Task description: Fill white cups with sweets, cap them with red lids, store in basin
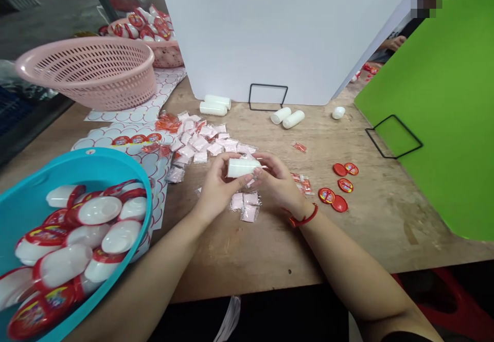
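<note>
My left hand (218, 187) and my right hand (280, 182) hold a white plastic bottle (241, 167) between them, lying on its side over the wooden table (247, 259). Its open end or cap is hidden by my right fingers. Just below my hands lie several small pink sachets (245, 203), and a larger heap of them (203, 141) spreads to the left. Red printed bottle caps (339, 177) lie to the right of my right hand. A red band (304, 217) circles my right wrist.
A teal basin (116, 159) at lower left holds several capped white bottles. Behind it stand a pink plastic basket (88, 72) and another basket of bottles (165, 54). Loose white bottles (287, 118) lie near a white board (278, 28). A green board (443, 100) and a co-worker's arm (393, 43) are at right.
</note>
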`<state>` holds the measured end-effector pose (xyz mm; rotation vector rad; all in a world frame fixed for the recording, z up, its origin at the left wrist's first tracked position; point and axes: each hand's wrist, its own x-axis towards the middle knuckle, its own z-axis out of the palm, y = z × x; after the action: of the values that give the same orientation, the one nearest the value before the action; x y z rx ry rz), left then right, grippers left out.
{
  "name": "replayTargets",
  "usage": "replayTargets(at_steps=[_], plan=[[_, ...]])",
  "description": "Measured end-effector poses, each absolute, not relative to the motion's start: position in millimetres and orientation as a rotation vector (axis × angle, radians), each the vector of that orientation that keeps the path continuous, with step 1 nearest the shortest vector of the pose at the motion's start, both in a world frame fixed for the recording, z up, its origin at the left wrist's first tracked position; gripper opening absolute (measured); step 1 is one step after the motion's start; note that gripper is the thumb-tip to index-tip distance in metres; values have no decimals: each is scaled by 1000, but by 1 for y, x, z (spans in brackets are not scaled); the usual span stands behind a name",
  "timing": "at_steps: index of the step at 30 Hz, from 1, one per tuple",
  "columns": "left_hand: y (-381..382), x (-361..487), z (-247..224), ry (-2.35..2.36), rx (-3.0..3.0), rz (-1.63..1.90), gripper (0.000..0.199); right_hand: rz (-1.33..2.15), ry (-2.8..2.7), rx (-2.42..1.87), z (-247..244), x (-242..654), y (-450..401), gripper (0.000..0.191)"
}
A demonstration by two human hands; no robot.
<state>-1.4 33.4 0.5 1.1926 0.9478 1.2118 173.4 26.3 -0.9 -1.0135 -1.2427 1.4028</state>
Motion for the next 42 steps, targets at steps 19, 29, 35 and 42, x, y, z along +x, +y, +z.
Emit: replayTargets(at_steps=[19, 29, 35, 42], plan=[[34, -2, -4, 1016, 1095, 1146, 49, 322, -2011, -1310, 1, 213, 49, 30], [37, -8, 3, 932, 974, 1212, 49, 399, -1901, -1137, 23, 212, 29, 34], [39, -7, -2, 976, 1024, 1270, 57, 232, -2158, -1374, 20, 222, 40, 41], [33, -1, -3, 878, 935, 1171, 59, 225, -2273, -1360, 12, 210, 36, 73]])
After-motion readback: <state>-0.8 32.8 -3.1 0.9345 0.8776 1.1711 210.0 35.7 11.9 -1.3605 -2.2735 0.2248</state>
